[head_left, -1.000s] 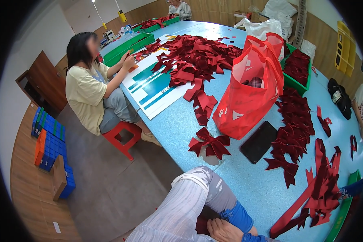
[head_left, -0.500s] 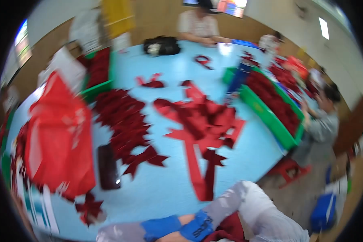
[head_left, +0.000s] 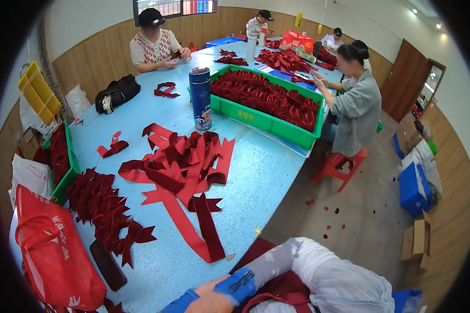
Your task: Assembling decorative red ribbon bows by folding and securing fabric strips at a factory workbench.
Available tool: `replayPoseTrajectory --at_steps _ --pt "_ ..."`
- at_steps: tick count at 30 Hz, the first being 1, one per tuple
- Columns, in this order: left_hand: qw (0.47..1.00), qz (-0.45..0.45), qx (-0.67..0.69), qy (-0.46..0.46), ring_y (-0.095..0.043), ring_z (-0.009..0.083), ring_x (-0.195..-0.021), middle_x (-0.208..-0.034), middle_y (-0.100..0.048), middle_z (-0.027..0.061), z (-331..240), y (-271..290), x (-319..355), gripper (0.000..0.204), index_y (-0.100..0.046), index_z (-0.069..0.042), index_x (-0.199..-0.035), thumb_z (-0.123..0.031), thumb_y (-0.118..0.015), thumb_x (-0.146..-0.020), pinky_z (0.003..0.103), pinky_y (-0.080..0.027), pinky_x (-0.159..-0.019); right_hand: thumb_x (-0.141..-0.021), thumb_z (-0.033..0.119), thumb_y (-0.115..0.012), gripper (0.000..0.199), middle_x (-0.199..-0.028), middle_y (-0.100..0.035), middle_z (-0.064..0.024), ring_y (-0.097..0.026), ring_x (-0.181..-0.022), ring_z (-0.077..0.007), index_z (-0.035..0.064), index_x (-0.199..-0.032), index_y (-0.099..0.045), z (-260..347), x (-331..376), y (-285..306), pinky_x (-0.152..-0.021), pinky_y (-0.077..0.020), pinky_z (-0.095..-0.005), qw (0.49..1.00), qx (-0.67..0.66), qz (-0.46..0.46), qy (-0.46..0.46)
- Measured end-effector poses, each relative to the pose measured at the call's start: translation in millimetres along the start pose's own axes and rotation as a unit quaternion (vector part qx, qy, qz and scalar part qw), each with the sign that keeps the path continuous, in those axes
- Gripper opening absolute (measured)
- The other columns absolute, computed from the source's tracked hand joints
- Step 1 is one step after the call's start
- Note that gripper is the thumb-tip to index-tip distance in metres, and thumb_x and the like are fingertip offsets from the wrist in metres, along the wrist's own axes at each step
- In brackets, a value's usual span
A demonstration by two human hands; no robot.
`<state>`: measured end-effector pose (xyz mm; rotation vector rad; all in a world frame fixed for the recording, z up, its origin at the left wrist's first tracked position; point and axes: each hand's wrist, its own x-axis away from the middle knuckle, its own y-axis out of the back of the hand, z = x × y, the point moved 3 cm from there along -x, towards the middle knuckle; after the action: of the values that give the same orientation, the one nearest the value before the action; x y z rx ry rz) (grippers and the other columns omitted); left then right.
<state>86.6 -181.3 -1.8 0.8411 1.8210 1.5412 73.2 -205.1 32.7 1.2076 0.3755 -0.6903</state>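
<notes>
At the lower edge my forearms cross, in pale sleeves with blue cuffs. Bare skin of my left hand shows beside the right cuff, and my right hand lies just below it. The fingers of both are hidden, so whether they hold anything cannot be told. Nearest to them on the table is a long dark red ribbon strip, its end toward me. It runs from a loose heap of red ribbon lengths. Left of the heap, several dark red ribbon bows lie in an overlapping row.
A blue table carries a green crate of bows, a dark blue tumbler, a black pouch, a phone and a red bag. Other people sit along the far and right sides. A red stool stands right.
The view has swung to the right and sharpened, so the table things sit further left in it. My crossed forearms stay at the lower edge, with less of the left sleeve showing.
</notes>
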Motion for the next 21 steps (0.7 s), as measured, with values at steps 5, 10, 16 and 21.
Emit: replayPoseTrajectory --at_steps 5,10,16,21 --pt "1.000 0.014 -0.001 0.005 -0.055 0.0155 -0.075 -0.077 -0.056 0.0000 -12.3 -16.2 7.6 0.011 -0.055 -0.009 -0.080 -0.019 -0.053 -0.078 0.027 -0.041 -0.065 -0.081 0.009 -0.051 0.015 -0.082 -0.062 -0.0132 -0.061 -0.077 -0.0310 0.0013 -0.089 -0.061 47.8 95.9 38.2 -0.067 -0.0478 -0.0342 0.907 -0.191 -0.259 -0.273" --pt "0.995 -0.063 0.065 0.046 -0.055 0.0174 -0.076 -0.074 -0.054 0.0040 -24.4 -15.0 4.8 0.011 -0.053 -0.008 -0.076 -0.019 -0.053 -0.073 0.028 -0.042 -0.066 -0.077 0.003 -0.050 0.022 -0.094 -0.061 -0.0138 -0.059 -0.089 -0.0276 0.0005 -0.097 -0.059 162.7 222.2 -0.2 -0.081 -0.0469 -0.0372 0.784 -0.341 -0.098 -0.509" --pt "0.992 -0.065 0.093 0.062 -0.054 0.0194 -0.070 -0.070 -0.051 0.0033 -12.5 -18.3 5.6 0.013 -0.052 -0.011 -0.071 -0.020 -0.060 -0.074 0.031 -0.041 -0.061 -0.070 0.011 -0.061 0.039 -0.109 -0.056 -0.0141 -0.056 -0.097 -0.0326 0.0027 -0.107 -0.054 264.8 236.7 -37.1 -0.084 -0.0454 -0.0395 0.689 -0.257 -0.105 -0.669" --pt "0.988 -0.029 0.101 0.111 -0.052 0.0195 -0.069 -0.068 -0.048 0.0041 -7.1 0.0 -10.0 0.013 -0.049 -0.010 -0.068 -0.013 -0.060 -0.073 0.032 -0.040 -0.060 -0.074 0.017 -0.068 0.028 -0.096 -0.061 -0.0136 -0.058 -0.092 -0.0327 0.0034 -0.097 -0.059 294.0 263.2 -57.5 -0.080 -0.0467 -0.0398 0.648 -0.168 -0.180 -0.721"
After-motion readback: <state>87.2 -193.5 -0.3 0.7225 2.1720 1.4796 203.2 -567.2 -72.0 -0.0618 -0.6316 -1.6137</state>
